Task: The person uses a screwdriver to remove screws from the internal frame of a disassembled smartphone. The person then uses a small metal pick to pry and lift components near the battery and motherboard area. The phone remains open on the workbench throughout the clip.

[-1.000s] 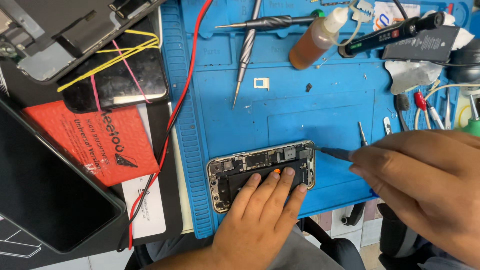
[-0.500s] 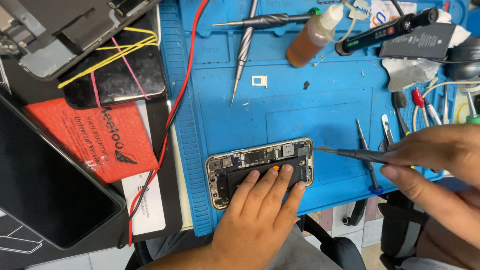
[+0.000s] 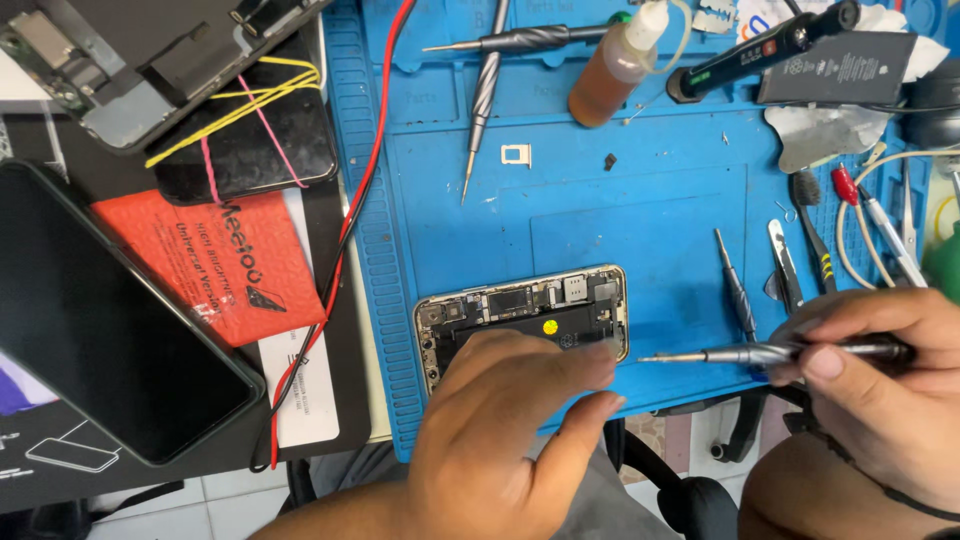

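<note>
Blue work mat on a dark table, covering most of the view and bearing the job. At far left, off the mat: dark screen panel, red padded pouch, second handset bound with yellow and pink bands, red cable along the mat's left edge.

Opened phone near the mat's front edge, lying flat, cover and screen already off, boards and black battery exposed; yellow round sticker visible on the battery. Internal parts apparently in place, so disassembly judged early to midway: opening done, work on the inner parts not finished.

Left hand spread flat over the phone's lower half, fingers apart and pressing down, steadying and not gripping.

Right hand at right, fingers closed on a slim metal screwdriver, tip pointing left, just beside the phone's right end and not touching.

Along the far edge: black battery pack, amber dropper bottle, two spare screwdrivers, laid down. To the right: tweezers and another driver.

Smallest items: metal card tray and a tiny dark part, loose on the mat well above the phone, apparently removed.
</note>
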